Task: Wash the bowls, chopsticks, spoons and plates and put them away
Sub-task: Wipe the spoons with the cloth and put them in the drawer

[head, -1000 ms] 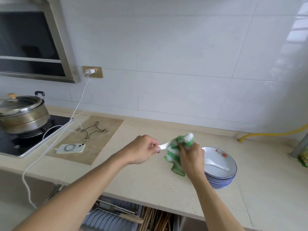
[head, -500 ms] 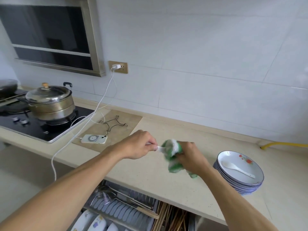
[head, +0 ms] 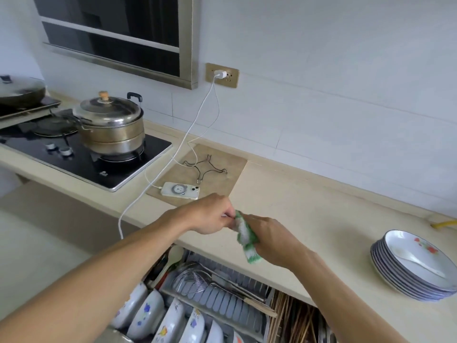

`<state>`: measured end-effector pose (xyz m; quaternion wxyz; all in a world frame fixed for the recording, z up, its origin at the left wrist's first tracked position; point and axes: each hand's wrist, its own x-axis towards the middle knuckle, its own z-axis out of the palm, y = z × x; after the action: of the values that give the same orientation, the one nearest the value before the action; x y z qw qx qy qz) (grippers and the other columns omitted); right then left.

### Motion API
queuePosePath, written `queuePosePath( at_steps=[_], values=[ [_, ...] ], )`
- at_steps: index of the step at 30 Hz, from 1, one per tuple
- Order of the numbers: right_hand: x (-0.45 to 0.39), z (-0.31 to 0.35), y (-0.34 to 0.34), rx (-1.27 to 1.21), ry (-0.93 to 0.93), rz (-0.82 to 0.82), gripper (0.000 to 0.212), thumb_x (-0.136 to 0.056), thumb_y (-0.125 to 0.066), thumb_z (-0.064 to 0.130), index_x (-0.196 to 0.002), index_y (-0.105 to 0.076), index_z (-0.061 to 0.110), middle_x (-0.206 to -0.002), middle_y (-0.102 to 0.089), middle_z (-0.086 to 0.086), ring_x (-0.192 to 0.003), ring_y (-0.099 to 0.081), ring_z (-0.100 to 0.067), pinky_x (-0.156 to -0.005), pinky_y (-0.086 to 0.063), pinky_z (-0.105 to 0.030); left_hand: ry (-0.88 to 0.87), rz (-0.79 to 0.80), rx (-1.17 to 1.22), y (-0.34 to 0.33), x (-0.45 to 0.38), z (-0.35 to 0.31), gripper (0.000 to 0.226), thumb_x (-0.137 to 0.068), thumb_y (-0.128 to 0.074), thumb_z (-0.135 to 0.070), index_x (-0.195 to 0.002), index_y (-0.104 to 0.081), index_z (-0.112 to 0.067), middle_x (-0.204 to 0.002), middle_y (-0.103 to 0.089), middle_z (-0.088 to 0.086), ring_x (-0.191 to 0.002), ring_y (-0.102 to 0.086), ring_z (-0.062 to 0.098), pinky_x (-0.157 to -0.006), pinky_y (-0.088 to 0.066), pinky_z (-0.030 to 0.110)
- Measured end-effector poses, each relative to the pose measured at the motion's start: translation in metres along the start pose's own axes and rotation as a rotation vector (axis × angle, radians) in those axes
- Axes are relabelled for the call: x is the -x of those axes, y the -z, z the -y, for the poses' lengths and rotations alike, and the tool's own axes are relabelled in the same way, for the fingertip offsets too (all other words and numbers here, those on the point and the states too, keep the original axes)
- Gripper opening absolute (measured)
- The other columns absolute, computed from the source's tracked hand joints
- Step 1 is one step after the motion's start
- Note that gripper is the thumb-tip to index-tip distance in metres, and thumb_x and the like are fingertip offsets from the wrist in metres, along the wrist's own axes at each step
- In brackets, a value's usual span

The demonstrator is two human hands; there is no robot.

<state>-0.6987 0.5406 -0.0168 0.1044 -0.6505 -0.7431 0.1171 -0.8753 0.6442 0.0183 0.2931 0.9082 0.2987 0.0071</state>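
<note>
My left hand [head: 210, 215] pinches the handle end of a white spoon, almost wholly hidden between my fingers and the cloth. My right hand [head: 272, 240] grips a green-and-white cloth [head: 246, 237] wrapped round the spoon, above the counter's front edge. A stack of several blue-rimmed plates [head: 385, 276] sits at the right of the counter, with another white spoon [head: 415, 262] lying in the top plate. Below the counter an open drawer rack holds upright bowls [head: 158, 318], a wire skimmer [head: 191, 280] and chopsticks [head: 291, 315].
A phone [head: 180, 190] charges on a tan mat [head: 217, 177] beside a wire trivet [head: 206, 167]; its white cable [head: 173, 159] hangs over the counter edge. A lidded steel pot [head: 111, 125] stands on the black hob [head: 103, 167] at left. A yellow hose [head: 445, 224] lies at far right.
The view has swung left and down, bringing the drawer rack and hob into sight. My hands have closed together; the spoon's handle, visible before, is now hidden in the cloth.
</note>
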Motion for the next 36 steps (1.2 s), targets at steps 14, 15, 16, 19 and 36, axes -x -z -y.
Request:
queuePosePath(
  at_steps=[14, 15, 16, 19, 36],
  values=[
    [-0.059, 0.055, -0.081, -0.378, -0.393, -0.083, 0.006, -0.095, -0.063, 0.019, -0.091, -0.064, 0.015, -0.076, -0.067, -0.002, -0.066, -0.064, -0.019, -0.063, -0.055, -0.032, 0.128, -0.13, 0.165, -0.012, 0.056, 0.116, 0.046, -0.1, -0.058, -0.021, -0.055, -0.05, -0.013, -0.052, -0.047, -0.007, -0.048, -0.045, 0.0, -0.081, -0.047, 0.029],
    [-0.059, 0.059, -0.087, -0.272, -0.256, -0.035, 0.012, -0.093, -0.066, 0.02, -0.104, -0.063, 0.017, -0.082, -0.069, -0.001, -0.07, -0.065, -0.02, -0.065, -0.056, -0.033, 0.13, -0.093, 0.155, -0.012, 0.06, 0.119, 0.042, -0.1, -0.058, -0.022, -0.061, -0.06, -0.01, -0.058, -0.059, -0.001, -0.053, -0.053, -0.001, -0.079, -0.047, 0.027],
    [-0.059, 0.064, -0.093, -0.171, -0.127, 0.015, 0.029, -0.092, -0.066, 0.016, -0.119, -0.06, 0.017, -0.089, -0.069, -0.001, -0.074, -0.064, -0.021, -0.068, -0.056, -0.036, 0.134, -0.053, 0.147, -0.012, 0.064, 0.118, 0.038, -0.101, -0.058, -0.024, -0.065, -0.066, -0.012, -0.065, -0.063, 0.005, -0.055, -0.057, 0.003, -0.073, -0.046, 0.023],
    [-0.068, 0.079, -0.107, -0.079, 0.031, 0.162, 0.044, -0.084, -0.056, -0.005, -0.124, -0.056, 0.013, -0.09, -0.062, 0.0, -0.075, -0.057, -0.021, -0.066, -0.048, -0.034, 0.106, 0.021, 0.125, -0.023, 0.074, 0.127, 0.031, -0.1, -0.059, -0.028, -0.071, -0.069, -0.021, -0.062, -0.063, -0.003, -0.044, -0.046, 0.006, -0.054, -0.04, 0.027],
    [-0.074, 0.067, -0.249, -0.857, -1.015, 0.023, 0.016, -0.095, -0.057, 0.009, -0.083, -0.063, 0.0, -0.072, -0.064, -0.012, -0.061, -0.056, -0.022, -0.052, -0.044, -0.025, 0.581, -0.305, 0.221, -0.123, 0.094, 0.225, 0.047, -0.101, -0.053, -0.014, -0.056, -0.044, -0.006, -0.052, -0.041, 0.003, -0.047, -0.037, 0.018, -0.05, -0.033, 0.028]
  ],
)
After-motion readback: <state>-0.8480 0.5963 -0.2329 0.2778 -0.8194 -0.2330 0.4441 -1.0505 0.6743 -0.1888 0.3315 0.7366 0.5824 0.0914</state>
